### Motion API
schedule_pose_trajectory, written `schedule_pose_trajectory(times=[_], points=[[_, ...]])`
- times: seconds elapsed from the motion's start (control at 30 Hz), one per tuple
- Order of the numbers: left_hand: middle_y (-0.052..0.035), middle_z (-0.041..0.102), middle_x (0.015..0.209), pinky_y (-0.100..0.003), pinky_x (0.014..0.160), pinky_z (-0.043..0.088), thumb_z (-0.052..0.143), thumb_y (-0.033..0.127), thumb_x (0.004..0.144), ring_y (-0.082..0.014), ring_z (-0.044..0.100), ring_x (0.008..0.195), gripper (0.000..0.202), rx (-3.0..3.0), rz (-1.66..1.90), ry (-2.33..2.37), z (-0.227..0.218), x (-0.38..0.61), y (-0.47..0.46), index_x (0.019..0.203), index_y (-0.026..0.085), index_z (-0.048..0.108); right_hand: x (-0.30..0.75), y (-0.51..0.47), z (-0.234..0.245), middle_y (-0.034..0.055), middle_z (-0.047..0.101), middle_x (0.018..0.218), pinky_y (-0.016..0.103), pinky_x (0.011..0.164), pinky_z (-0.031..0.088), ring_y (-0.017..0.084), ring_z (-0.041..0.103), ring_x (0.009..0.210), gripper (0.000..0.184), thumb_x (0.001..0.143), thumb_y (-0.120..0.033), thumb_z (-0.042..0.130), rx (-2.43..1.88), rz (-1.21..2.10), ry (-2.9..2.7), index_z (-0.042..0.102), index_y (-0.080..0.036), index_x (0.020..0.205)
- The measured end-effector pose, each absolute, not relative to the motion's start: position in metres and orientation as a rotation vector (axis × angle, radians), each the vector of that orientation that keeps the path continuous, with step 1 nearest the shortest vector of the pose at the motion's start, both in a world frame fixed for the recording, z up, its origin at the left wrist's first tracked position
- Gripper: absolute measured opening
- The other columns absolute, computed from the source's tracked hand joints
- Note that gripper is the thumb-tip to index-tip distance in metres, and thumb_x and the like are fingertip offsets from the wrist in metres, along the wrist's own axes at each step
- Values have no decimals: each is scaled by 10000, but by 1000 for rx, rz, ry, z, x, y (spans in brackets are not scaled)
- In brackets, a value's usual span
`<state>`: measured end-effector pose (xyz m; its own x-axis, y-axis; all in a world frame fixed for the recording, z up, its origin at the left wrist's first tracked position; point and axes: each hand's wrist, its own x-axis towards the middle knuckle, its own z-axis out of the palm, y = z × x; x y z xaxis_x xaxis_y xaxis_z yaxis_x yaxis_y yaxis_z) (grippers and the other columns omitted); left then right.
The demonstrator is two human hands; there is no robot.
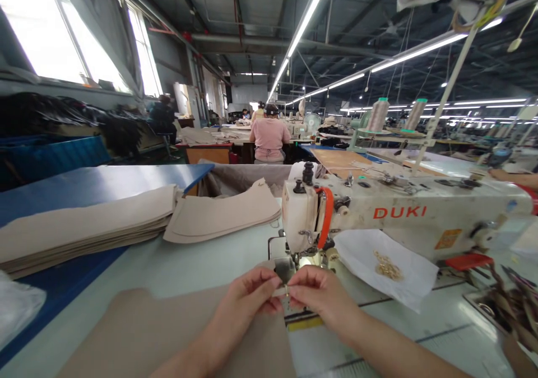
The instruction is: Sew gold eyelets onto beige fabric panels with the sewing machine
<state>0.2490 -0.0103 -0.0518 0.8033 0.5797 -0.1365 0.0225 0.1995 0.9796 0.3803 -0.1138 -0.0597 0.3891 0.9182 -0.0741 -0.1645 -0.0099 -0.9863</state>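
Note:
In front of the sewing machine, my left hand and my right hand meet with their fingertips almost together. The left thumb and fingers pinch a narrow pale strip. My right fingers close on a small gold-coloured metal piece at the strip's end; its exact shape is too small to tell. Under my left forearm lies a flat beige fabric panel. The machine's needle area is just beyond my fingertips, partly hidden by them.
To the right, a white sheet bears a heap of gold-coloured metal pieces. Stacked beige panels and another stack lie on the left. A tray with strips and tools is at right. A co-worker sits ahead.

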Motion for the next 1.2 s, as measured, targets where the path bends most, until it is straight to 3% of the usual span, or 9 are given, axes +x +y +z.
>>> schedule_pose_trajectory(times=[0.13, 0.23, 0.37, 0.53, 0.67, 0.9, 1.2], points=[[-4, 662, 688, -245, 635, 472, 756, 434, 624, -132, 607, 626, 361, 1210, 354, 580, -50, 248, -11, 830, 156, 653, 380, -113, -62, -35, 590, 547, 248, 572, 435, 110, 554, 523, 344, 557, -439, 790, -1238, 1028, -716, 616, -166, 671], [-2, 657, 659, -232, 628, 441, 808, 344, 562, -120, 578, 615, 330, 1219, 294, 542, -50, 250, -12, 775, 143, 655, 379, -114, -63, -32, 596, 550, 252, 573, 438, 109, 549, 518, 364, 544, -452, 798, -1210, 1041, -717, 602, -166, 658], [5, 623, 607, -232, 601, 402, 779, 305, 591, -116, 529, 583, 236, 1288, 269, 542, -47, 250, -12, 685, 137, 643, 378, -115, -63, -33, 595, 567, 257, 587, 447, 118, 561, 541, 344, 566, -437, 786, -1216, 1055, -749, 587, -174, 663], [10, 603, 613, -248, 605, 393, 664, 211, 625, -131, 517, 594, 98, 1460, 263, 478, -52, 248, -8, 683, 146, 620, 376, -119, -68, -29, 585, 621, 249, 600, 438, 129, 564, 599, 206, 675, -341, 705, -1207, 987, -889, 578, -185, 719], [36, 549, 607, -229, 557, 360, 590, 158, 627, -123, 487, 589, 33, 1696, 361, 492, -61, 246, -6, 660, 160, 585, 371, -124, -67, -22, 581, 702, 244, 613, 442, 144, 554, 677, 201, 644, -226, 699, -1322, 844, -1024, 567, -191, 791], [21, 585, 665, -229, 600, 401, 570, 140, 648, -132, 524, 637, 49, 1808, 448, 545, -67, 245, -7, 685, 165, 591, 371, -126, -64, -6, 575, 717, 235, 635, 451, 135, 562, 672, 43, 697, -146, 570, -1391, 669, -1157, 562, -181, 720], [8, 624, 694, -231, 613, 433, 667, 170, 579, -128, 556, 634, 119, 1566, 497, 519, -62, 247, -9, 567, 171, 549, 373, -122, -69, 7, 584, 647, 240, 577, 442, 139, 540, 596, 44, 676, -183, 529, -1409, 552, -1088, 552, -181, 638]])
